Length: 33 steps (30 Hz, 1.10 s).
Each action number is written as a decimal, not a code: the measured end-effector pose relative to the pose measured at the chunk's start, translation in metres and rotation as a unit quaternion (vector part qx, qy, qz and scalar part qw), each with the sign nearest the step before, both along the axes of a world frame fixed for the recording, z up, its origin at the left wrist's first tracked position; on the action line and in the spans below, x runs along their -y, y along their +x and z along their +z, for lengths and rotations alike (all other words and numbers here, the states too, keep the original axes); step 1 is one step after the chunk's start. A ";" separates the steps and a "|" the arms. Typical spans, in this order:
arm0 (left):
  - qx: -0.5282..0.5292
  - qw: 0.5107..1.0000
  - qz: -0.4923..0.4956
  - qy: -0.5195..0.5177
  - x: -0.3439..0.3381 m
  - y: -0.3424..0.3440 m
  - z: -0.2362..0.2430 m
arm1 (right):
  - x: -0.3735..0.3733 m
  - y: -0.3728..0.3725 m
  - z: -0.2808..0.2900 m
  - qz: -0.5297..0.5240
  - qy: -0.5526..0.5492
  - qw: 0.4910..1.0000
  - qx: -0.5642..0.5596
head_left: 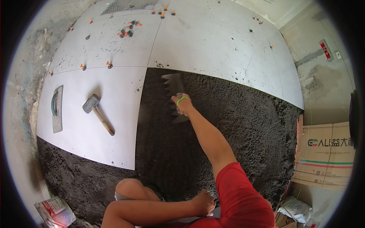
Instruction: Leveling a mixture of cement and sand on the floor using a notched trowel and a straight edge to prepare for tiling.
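My right hand (183,104) is closed on a notched trowel (174,81), its toothed edge facing left. The blade sits over the dark, damp mortar bed (235,114), close to the corner where the pale tiles meet, and its lower end is smeared by motion. Under the blade and along the left side, the mortar looks darker and smoother than the lumpy part to the right. My left forearm lies across my lap, with my left hand (204,203) low in the middle. Its fingers are bunched and partly hidden, and I see nothing held in it.
On the left tile (123,148) lie a rubber mallet (99,114) and a flat trowel (57,110) with a green handle. Orange-topped tile levelling clips (129,32) dot the far tiles. Cardboard (325,155) leans on the right wall, above a pale bag (295,209). Another bag (55,212) stands at lower left.
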State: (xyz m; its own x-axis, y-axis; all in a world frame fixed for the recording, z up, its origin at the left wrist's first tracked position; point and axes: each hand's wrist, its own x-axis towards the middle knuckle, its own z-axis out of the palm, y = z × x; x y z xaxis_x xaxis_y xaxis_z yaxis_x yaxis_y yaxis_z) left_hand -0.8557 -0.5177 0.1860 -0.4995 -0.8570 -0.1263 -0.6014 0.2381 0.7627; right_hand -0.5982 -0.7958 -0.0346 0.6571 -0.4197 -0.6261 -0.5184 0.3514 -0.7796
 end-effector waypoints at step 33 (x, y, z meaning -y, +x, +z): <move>-0.384 0.896 0.223 0.002 -0.017 0.022 0.017 | -0.089 0.108 0.036 -0.046 0.111 0.993 0.011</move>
State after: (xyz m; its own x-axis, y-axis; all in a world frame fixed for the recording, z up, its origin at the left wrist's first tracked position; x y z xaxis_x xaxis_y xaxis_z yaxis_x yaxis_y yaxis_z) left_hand -0.8337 -0.5006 0.2031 -0.0489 -0.9933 0.1049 0.0653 0.1017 0.9927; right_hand -0.4903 -0.7072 0.0014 0.6377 -0.3319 -0.6951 -0.4592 0.5607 -0.6890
